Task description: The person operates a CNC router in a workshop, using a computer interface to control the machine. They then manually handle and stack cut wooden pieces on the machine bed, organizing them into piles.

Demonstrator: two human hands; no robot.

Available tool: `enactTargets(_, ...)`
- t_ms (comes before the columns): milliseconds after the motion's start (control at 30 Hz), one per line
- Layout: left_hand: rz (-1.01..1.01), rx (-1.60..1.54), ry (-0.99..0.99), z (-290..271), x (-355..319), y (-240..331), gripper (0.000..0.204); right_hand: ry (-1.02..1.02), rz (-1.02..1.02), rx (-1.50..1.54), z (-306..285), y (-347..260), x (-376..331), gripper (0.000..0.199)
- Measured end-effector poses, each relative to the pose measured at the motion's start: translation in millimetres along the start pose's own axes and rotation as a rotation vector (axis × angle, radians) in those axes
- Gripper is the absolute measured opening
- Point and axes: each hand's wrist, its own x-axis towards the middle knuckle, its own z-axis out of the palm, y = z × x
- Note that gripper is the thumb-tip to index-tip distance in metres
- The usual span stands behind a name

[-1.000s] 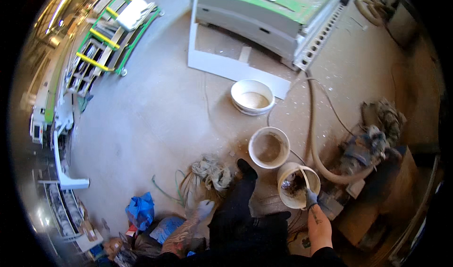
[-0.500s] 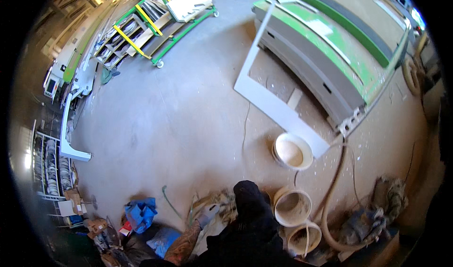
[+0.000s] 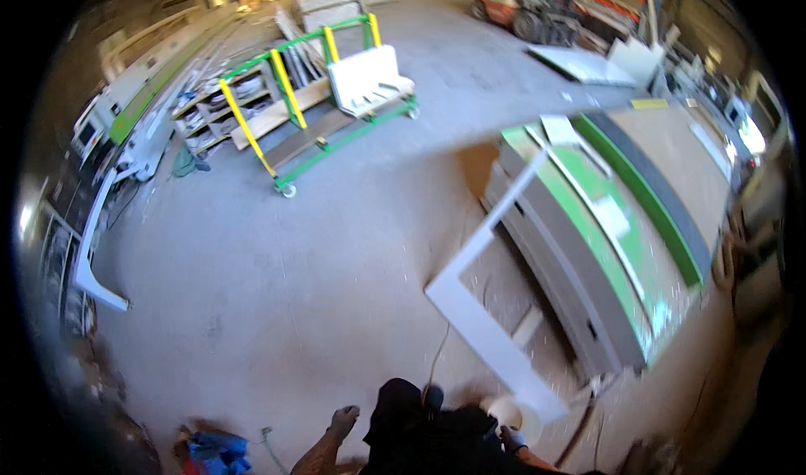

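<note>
My left hand [image 3: 343, 421] is low in the view, at the end of a bare forearm, over the concrete floor. Its fingers look curled in, and nothing shows in them. My right hand [image 3: 510, 438] is at the lower edge beside my dark clothing, partly hidden and blurred, so its fingers cannot be made out. Close to it stands a white bucket [image 3: 500, 409], mostly covered by my body and hand. A flat, pale angled panel [image 3: 483, 324] leans by the green-topped machine table [image 3: 623, 215], its lower end near the bucket.
A green and yellow wheeled rack [image 3: 290, 97] with boards stands ahead on the left. Beyond are a forklift [image 3: 504, 0] and a white sheet [image 3: 583, 63] on the floor. A blue bag [image 3: 217, 453] lies lower left; a white curved piece [image 3: 87, 265] stands at the left.
My view has tilted up, bringing the forklift and far floor into sight and dropping the lower buckets out. My left hand is away from the pile on the floor; my right hand has appeared.
</note>
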Motion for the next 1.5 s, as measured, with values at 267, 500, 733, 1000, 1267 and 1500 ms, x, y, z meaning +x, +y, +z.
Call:
enactTargets(267, -0.211, 0.48, 0.005, -154, 208, 101, 0.045, 0.007, -0.343, -0.146, 233, -429, 122, 0.021)
enactTargets(500, 0.035, 0.413, 0.067, -230, 499, 426, 0.045, 0.007, -0.351, -0.361, 403, -643, 254, 0.031)
enactTargets(733, 0.509, 0.614, -0.152, -176, 779, 871, 0.037, 0.041, -0.358, -0.179, 520, -884, 300, 0.024)
enactTargets(1000, 0.643, 0.644, -0.183, -67, 1008, 1153, 0.037, 0.118, -0.388, -0.098, 534, -1208, 473, 0.019)
enactTargets(1267, 0.157, 0.899, -0.291, -1, 1198, 1289, 0.054, 0.222, -0.84, -0.049, 491, -1508, 680, 0.02)
enactTargets(1500, 0.17, 0.736, -0.285, 154, 1398, 1542, 0.053, 0.254, -0.522, 0.336, 472, -1809, 766, 0.018)
